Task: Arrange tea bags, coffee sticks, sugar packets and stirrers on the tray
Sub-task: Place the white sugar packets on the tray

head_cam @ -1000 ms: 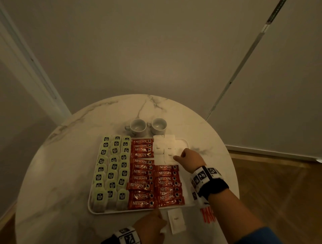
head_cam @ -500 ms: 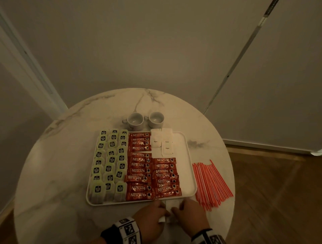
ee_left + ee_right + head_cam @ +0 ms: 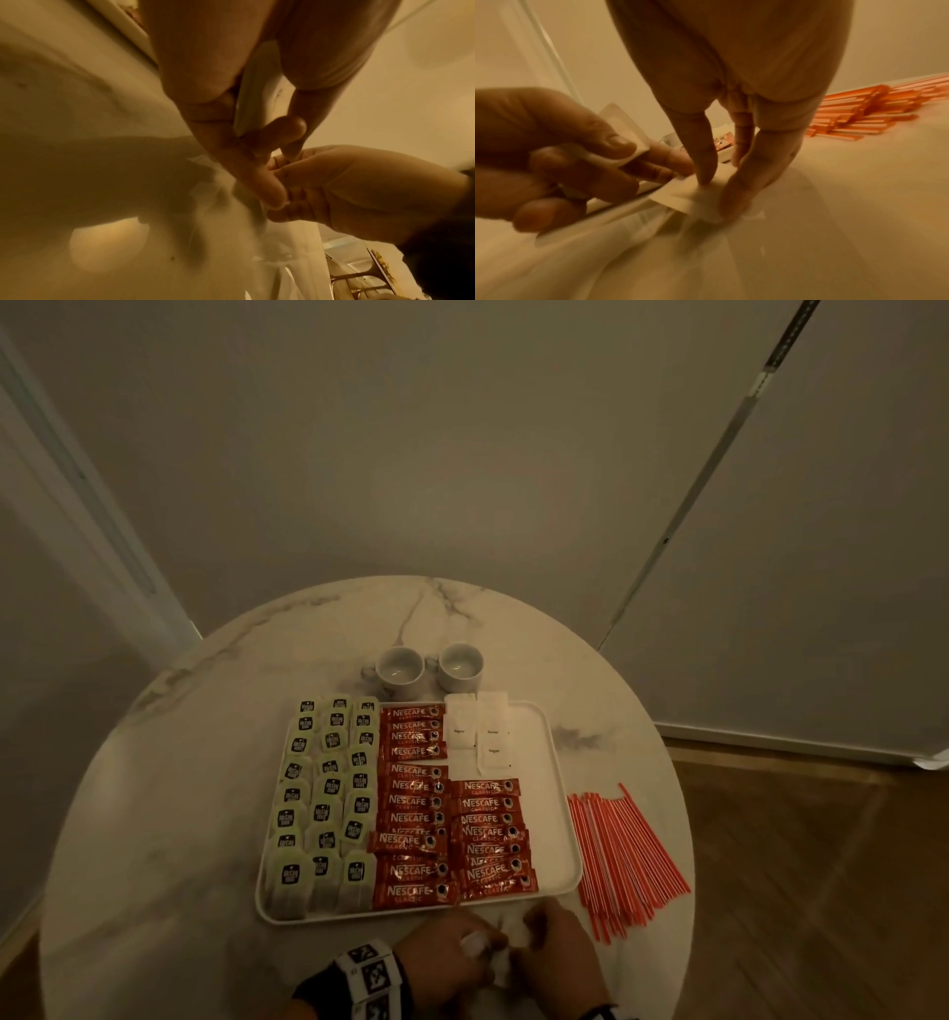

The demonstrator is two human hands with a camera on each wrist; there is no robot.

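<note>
Three sugar packets (image 3: 477, 734) are laid at the far end of the tray (image 3: 562, 824), beside two columns of coffee sticks (image 3: 413, 806); tea bags (image 3: 326, 801) fill the tray's left side. Stirrers (image 3: 624, 857) are left in a heap on the worktop (image 3: 169, 814), just right of the tray. At the tray's near edge, one white packet (image 3: 626, 138) is pinched in the left hand (image 3: 447, 963) between thumb and curled fingers. More loose packets (image 3: 700, 201) are pressed to the worktop under the right hand (image 3: 557, 958), fingers straight. Judged over halfway: remaining sugar and all stirrers are pending.
</note>
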